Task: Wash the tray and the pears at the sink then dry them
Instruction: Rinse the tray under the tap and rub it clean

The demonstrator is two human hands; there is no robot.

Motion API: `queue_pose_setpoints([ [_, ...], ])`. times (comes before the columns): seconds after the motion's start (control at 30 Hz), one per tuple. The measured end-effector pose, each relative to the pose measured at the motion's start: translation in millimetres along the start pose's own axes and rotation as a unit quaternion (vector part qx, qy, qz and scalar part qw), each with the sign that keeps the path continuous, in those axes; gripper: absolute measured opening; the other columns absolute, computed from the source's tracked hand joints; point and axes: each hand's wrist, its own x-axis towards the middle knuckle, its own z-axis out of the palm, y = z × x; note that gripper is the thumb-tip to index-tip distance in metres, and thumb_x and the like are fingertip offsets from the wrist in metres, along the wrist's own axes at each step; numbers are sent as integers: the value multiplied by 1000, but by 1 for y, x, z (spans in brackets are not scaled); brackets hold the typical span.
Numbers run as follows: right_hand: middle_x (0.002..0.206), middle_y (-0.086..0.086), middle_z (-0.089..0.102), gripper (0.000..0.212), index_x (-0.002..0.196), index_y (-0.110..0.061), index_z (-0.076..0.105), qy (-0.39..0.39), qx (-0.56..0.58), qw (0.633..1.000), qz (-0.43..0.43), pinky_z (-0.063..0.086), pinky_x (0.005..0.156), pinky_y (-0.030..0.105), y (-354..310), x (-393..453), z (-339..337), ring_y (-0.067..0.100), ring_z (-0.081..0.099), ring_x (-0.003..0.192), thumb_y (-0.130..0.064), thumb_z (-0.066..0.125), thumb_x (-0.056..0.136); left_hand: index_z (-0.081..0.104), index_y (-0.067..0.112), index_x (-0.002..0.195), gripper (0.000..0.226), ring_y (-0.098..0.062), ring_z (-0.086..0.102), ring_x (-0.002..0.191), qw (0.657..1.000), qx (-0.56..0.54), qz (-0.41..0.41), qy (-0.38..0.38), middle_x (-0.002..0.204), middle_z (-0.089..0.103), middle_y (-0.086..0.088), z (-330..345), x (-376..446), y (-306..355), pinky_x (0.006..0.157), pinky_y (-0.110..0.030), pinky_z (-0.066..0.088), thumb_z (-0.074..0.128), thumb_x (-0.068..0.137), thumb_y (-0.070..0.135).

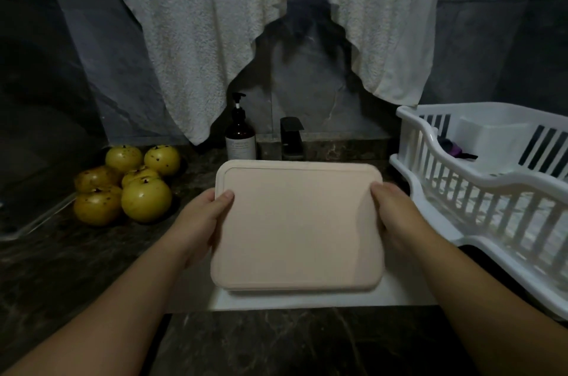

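Observation:
A pale pink rectangular tray (295,228) is held level over the white sink (307,300), hiding most of the basin. My left hand (199,222) grips its left edge with the thumb on top. On the opposite edge my right hand (396,215) grips in the same way. Several yellow pears (129,183) with dark specks lie piled on the dark counter to the left of the sink, apart from both hands.
A black faucet (291,139) stands behind the sink, a brown pump bottle (240,136) to its left. At the right sits a white dish rack (491,191) with a dark item inside. White towels (246,22) hang on the wall above. A dark marble counter (76,268) surrounds the sink.

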Motion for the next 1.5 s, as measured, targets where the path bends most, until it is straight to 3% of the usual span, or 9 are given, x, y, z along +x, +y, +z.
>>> queue_pose_setpoints([
  [0.07,112,-1,62,45,138,-22,50,17,-79,997,-5,48,66,30,-6,-3,0,13,60,88,-34,60,96,69,16,117,21,-27,76,93,1000,-9,-7,15,107,78,-13,-1,0,0,78,-42,60,58,106,31],
  [0.2,82,2,59,10,85,-17,57,64,-318,937,-128,39,59,31,-40,-7,-8,18,55,75,-10,64,86,69,13,116,23,-36,73,100,998,-16,-54,24,111,76,-18,-1,-1,0,87,-52,60,61,104,31],
  [0.4,135,2,61,47,135,-22,63,-183,-739,646,-55,51,99,31,-105,-26,13,22,60,118,-16,69,89,64,13,133,32,-31,75,97,991,-61,-106,55,109,78,-11,-2,-4,7,74,-40,58,62,103,25],
  [0.47,120,4,68,33,124,-19,69,-161,-716,671,-102,57,93,35,-117,-30,32,21,66,106,-19,68,91,63,11,134,34,-31,76,92,989,-71,-112,63,103,79,-12,-6,-5,12,72,-39,58,63,103,25],
  [0.6,89,12,73,13,104,-7,69,-199,-395,893,-79,58,58,29,-127,-31,80,24,70,75,-17,63,99,66,6,126,32,-33,75,92,988,-86,-106,76,101,79,-16,-12,-6,17,74,-39,57,62,103,27],
  [0.67,79,17,69,17,100,3,65,-232,-219,947,-37,52,48,28,-136,-29,108,23,65,61,-11,56,101,67,5,123,30,-33,75,91,987,-93,-103,77,100,79,-16,-15,-5,17,76,-40,57,62,103,27],
  [0.8,72,12,51,22,85,-9,53,-268,-47,962,22,44,38,20,-156,-11,162,18,52,52,-17,46,104,69,6,119,27,-35,75,92,986,-103,-106,73,98,79,-16,-17,0,17,78,-41,57,62,102,27],
  [1.03,91,19,64,46,94,0,56,-269,48,959,77,49,36,21,-185,48,211,18,67,44,-42,43,107,69,9,120,25,-35,76,96,983,-123,-119,59,100,79,-15,-16,4,17,82,-43,59,61,104,27],
  [1.5,47,-10,48,37,72,-20,50,-257,-30,963,71,34,36,10,-205,81,248,7,56,37,-33,40,105,70,7,117,24,-33,77,90,980,-142,-119,72,99,79,-16,-16,5,21,73,-37,59,60,104,25],
])
